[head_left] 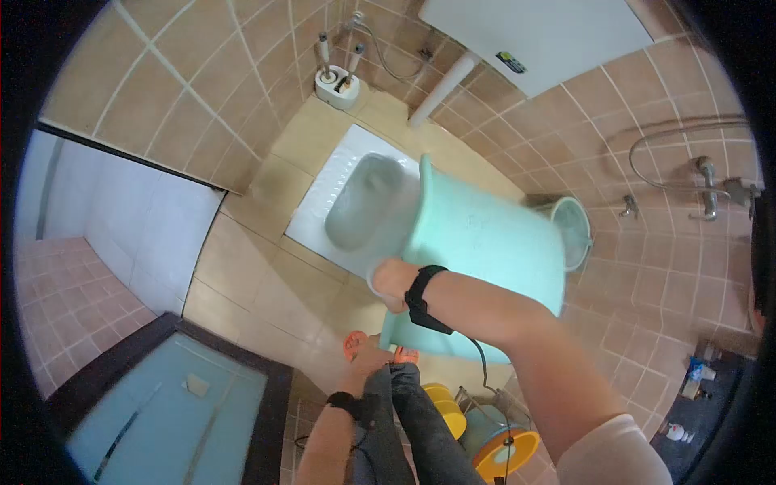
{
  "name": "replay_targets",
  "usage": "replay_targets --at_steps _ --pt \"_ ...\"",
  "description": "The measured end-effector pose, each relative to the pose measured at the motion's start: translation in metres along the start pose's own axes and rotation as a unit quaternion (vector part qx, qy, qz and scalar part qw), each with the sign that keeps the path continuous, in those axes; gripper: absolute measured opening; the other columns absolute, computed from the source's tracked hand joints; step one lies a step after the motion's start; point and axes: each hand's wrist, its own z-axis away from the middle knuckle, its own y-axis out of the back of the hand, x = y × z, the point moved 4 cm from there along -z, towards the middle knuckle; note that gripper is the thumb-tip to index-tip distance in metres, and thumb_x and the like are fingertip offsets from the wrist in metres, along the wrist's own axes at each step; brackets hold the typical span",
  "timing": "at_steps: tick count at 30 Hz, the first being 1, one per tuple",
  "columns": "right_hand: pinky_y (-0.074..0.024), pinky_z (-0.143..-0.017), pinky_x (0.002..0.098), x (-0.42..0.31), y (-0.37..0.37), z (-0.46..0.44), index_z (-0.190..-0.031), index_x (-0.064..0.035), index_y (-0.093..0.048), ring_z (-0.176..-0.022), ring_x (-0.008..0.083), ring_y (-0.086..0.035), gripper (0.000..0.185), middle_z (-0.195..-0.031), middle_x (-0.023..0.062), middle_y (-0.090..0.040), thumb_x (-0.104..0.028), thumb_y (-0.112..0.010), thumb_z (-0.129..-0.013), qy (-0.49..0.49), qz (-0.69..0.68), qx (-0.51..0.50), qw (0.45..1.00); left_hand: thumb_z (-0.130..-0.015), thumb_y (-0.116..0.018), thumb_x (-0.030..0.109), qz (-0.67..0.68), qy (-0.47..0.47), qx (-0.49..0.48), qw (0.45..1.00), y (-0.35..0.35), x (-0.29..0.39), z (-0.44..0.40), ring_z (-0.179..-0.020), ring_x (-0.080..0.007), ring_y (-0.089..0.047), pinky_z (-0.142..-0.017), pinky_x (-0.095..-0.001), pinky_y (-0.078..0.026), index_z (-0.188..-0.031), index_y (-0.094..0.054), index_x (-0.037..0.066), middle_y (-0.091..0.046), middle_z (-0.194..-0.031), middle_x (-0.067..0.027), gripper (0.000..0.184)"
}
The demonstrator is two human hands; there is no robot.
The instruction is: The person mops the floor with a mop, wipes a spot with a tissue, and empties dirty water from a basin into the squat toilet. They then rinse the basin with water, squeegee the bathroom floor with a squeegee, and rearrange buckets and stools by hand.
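Note:
A large mint-green plastic tub (493,234) is tipped on its side, with its open rim facing the white squat toilet (311,214). My left hand (370,354) is at the near corner of the tub's rim, fingers closed around it. My right hand (392,283) reaches across the tub to the front of its opening, over the toilet's near end. Its fingers look curled, and a pale rounded edge shows beside them; what it belongs to is hard to make out. A black strap (424,299) with a cable circles my right wrist, and another band (347,404) my left.
Behind the tub stands a pale green bucket (572,234). Yellow basins (444,408) and an orange-rimmed basin (517,453) sit near my legs. Toilet brushes in a white holder (337,87) stand in the far corner. A shower hose and taps (706,190) are on the right wall.

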Motion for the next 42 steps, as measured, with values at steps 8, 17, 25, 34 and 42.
replay_targets --at_steps 8,17,25,34,42 --pt "-0.0448 -0.067 0.0389 0.04 -0.057 0.002 -0.074 -0.0135 -0.064 -0.086 0.0244 -0.058 0.012 -0.081 0.0079 -0.061 -0.011 -0.053 -0.073 -0.181 -0.129 0.184 0.957 -0.056 -0.061 -0.001 0.442 -0.131 -0.154 0.874 -0.135 0.038 -0.038 -0.08 -0.0178 -0.052 -0.069 -0.0313 -0.042 -0.095 -0.05 -0.004 -0.054 -0.091 -0.006 0.04" --pt "-0.0356 -0.071 0.0515 0.053 -0.122 -0.011 -0.101 -0.0176 -0.062 -0.095 0.0252 -0.054 0.027 -0.106 0.0041 -0.058 -0.015 -0.052 -0.076 -0.242 -0.18 0.125 0.945 -0.055 -0.06 -0.006 0.184 -0.153 -0.22 0.946 -0.159 0.007 -0.031 -0.087 -0.0225 -0.052 -0.069 -0.0326 -0.043 -0.1 -0.048 -0.004 -0.052 -0.098 -0.0078 0.047" --pt "-0.0335 -0.072 0.0518 0.041 -0.179 0.067 -0.097 -0.0148 -0.063 -0.093 0.0272 -0.053 0.026 -0.102 0.005 -0.059 -0.015 -0.055 -0.072 -0.209 -0.294 0.226 0.905 -0.055 -0.057 -0.006 0.102 0.017 0.056 0.993 -0.15 0.054 0.028 -0.09 -0.0228 -0.051 -0.064 -0.031 -0.044 -0.107 -0.046 -0.003 -0.05 -0.1 -0.0107 0.053" --pt "-0.0365 -0.077 0.0496 0.04 -0.36 0.165 -0.076 -0.0147 -0.064 -0.075 0.0254 -0.052 0.013 -0.078 0.0053 -0.06 -0.024 -0.055 -0.071 -0.195 -0.155 0.36 0.899 -0.061 -0.059 0.008 -0.311 -0.085 0.085 0.943 -0.23 0.116 0.066 -0.096 -0.032 -0.048 -0.081 -0.0472 -0.035 -0.1 -0.05 0.001 -0.054 -0.092 -0.0157 0.041" --pt "-0.0396 -0.076 0.0307 0.001 -0.619 0.23 -0.067 -0.014 -0.063 -0.079 0.0188 -0.055 0.009 -0.071 0.0039 -0.059 -0.013 -0.054 -0.067 -0.32 -0.324 0.376 0.807 -0.063 -0.066 0.028 -0.471 -0.33 -0.046 0.817 -0.386 0.114 0.072 -0.114 -0.0368 -0.03 -0.089 -0.0652 -0.012 -0.111 -0.046 0.004 -0.041 -0.117 -0.0181 0.057"
